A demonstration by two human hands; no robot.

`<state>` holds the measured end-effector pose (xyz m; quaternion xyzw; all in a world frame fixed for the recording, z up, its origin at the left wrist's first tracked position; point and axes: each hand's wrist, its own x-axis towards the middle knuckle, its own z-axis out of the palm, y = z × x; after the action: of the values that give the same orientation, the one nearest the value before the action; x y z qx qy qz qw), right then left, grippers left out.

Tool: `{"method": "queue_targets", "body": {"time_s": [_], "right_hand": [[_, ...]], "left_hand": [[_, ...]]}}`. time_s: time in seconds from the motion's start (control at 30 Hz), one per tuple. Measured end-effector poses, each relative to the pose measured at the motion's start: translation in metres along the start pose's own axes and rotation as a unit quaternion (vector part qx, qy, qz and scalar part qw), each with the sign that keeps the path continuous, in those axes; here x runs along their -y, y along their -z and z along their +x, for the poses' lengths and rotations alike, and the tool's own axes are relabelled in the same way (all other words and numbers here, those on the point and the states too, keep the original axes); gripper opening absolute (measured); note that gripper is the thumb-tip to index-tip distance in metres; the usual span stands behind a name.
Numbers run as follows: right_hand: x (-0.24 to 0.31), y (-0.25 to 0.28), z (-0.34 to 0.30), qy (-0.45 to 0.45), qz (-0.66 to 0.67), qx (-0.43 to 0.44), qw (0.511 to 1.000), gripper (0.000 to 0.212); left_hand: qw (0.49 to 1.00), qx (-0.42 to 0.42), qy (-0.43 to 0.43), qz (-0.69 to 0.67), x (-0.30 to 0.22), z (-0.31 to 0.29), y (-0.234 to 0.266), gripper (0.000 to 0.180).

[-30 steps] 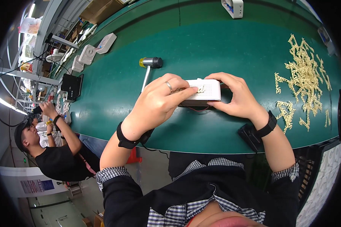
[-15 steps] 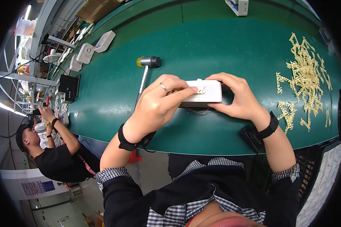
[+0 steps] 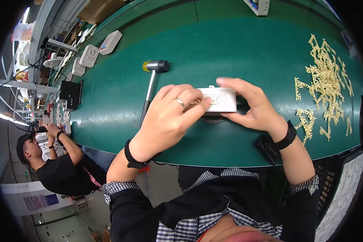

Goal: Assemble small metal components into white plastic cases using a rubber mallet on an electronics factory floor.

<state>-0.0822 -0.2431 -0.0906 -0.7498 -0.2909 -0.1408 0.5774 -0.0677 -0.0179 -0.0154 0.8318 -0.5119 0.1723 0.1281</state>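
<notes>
A white box-shaped housing (image 3: pixel 227 101) with a dotted, perforated face is held just over the green table. A thin pale-gold script lettering piece (image 3: pixel 215 100) lies against that face, partly covered by fingers. My left hand (image 3: pixel 167 113), with a ring, wraps the housing's left end, its thumb pressing on the lettering. Around the right end curls my right hand (image 3: pixel 256 103), thumb at the lower edge and fingers at the upper edge; one fingertip is blurred. Below the housing shows a thin dark-red wire (image 3: pixel 211 120).
A mallet (image 3: pixel 155 66) with yellow and black heads lies left of my hands. Loose gold lettering pieces (image 3: pixel 326 80) spread at the right. A black object (image 3: pixel 266 149) rests by my right wrist. White housings (image 3: pixel 110 42) stand far left; a co-worker (image 3: pixel 60 169) sits left.
My left hand has turned slightly, its thumb still on the lettering. The right forefinger has shifted left along the housing's upper edge. The housing has hardly moved.
</notes>
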Motion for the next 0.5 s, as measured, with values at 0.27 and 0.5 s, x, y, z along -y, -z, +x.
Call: {"method": "queue_targets", "body": {"time_s": [0.27, 0.5], "right_hand": [[0.003, 0.004, -0.001, 0.043, -0.115, 0.072, 0.990, 0.043], [-0.006, 0.002, -0.003, 0.061, -0.145, -0.030, 0.987, 0.050]], "left_hand": [[0.993, 0.029, 0.045, -0.106, 0.011, -0.037, -0.001, 0.042], [0.930, -0.007, 0.350, 0.112, 0.040, -0.087, 0.006, 0.032]]}}
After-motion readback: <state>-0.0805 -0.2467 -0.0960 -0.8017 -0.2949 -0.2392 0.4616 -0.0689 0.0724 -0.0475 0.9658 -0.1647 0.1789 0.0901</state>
